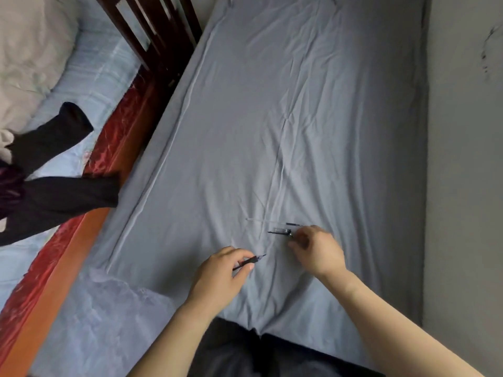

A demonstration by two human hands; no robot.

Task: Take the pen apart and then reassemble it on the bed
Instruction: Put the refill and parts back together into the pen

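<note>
The bed, covered by a wrinkled grey sheet, fills most of the view and serves as the work surface, with a dark wooden headboard at its upper left edge and a plain wall along its right side. No containers are in view; the parts lie loose on the sheet.

The pen is in pieces near the person. The left hand pinches the dark front section between thumb and fingers, tip pointing up and right, likely to keep it ready for rejoining. The right hand has its fingers curled narrowly at the end of the clear barrel piece with a black clip, which rests on the sheet; whether it truly grips it I cannot tell. Just beyond lies the thin refill, flat and apart from both hands, probably set aside so it stays findable.
</note>
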